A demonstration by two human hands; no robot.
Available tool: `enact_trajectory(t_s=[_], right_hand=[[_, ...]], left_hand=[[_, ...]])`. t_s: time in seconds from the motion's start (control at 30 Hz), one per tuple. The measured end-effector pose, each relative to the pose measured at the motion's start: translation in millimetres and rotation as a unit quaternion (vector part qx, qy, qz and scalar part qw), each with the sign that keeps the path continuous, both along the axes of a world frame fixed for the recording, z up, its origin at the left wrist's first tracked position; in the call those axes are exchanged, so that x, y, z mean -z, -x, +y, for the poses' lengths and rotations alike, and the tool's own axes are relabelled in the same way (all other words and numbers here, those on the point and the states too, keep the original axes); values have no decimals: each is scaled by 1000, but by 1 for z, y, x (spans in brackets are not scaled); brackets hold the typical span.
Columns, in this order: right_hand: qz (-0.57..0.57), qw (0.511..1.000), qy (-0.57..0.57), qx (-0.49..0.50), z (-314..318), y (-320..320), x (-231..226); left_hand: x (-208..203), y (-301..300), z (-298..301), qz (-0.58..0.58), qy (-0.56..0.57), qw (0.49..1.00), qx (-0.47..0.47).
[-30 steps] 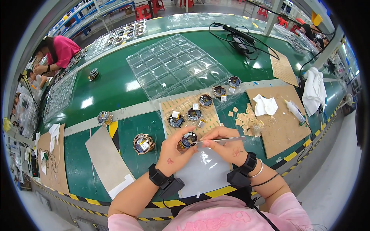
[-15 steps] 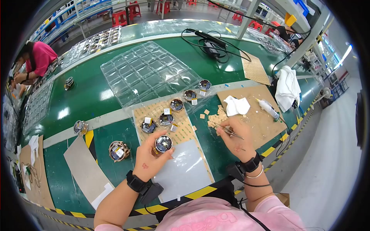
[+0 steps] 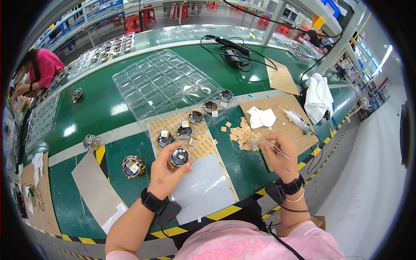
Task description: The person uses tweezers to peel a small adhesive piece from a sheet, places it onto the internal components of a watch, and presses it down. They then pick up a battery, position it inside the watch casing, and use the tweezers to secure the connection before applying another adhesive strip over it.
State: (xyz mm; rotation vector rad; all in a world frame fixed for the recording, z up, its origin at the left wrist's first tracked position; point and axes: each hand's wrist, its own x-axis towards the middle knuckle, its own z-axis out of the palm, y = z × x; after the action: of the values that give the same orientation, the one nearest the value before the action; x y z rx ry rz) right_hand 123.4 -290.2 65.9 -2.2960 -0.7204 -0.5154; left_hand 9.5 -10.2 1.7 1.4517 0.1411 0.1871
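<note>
Between the thumb and fingers of my left hand [image 3: 163,172] is a round electronic module [image 3: 179,157] with a circuit board in a ring-shaped housing. It is held above the paper sheet [image 3: 203,190]. My right hand [image 3: 281,151] is closed around metal tweezers [image 3: 282,151], beside a pile of small tan squares [image 3: 243,135]. What lies at my right fingertips is too small to make out. Several like modules, some with small white-and-yellow battery-like parts, stand beyond my left hand, among them one module [image 3: 184,131] on the tan backing sheet [image 3: 158,125].
A brown board [image 3: 277,108] at the right bears a white cloth [image 3: 261,118] and a glue bottle [image 3: 296,120]. Beyond lie a clear compartment tray [image 3: 164,82] and a cabled black device [image 3: 234,56]. Another module [image 3: 133,166] sits left of me. A person in pink [image 3: 47,65] works far left.
My right hand, with the tweezers, has moved right and slightly nearer to me. My left hand still holds the module and has barely shifted. The view has turned slightly.
</note>
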Motion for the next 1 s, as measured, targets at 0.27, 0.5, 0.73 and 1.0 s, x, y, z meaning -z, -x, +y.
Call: enact_trajectory(t_s=[0.27, 0.5, 0.73, 1.0], right_hand=[[-11, 992, -84, -96, 19, 0, -9], [72, 940, -109, -316, 91, 11, 15], [-6, 933, 41, -359, 141, 29, 31], [-28, 928, 35, -370, 136, 16, 48]], left_hand=[[-1, 3, 6, -18, 30, 999, 6], [-5, 0, 11, -54, 173, 980, 85], [-2, 1, 12, -52, 219, 969, 101], [-7, -1, 10, -14, 209, 970, 126]])
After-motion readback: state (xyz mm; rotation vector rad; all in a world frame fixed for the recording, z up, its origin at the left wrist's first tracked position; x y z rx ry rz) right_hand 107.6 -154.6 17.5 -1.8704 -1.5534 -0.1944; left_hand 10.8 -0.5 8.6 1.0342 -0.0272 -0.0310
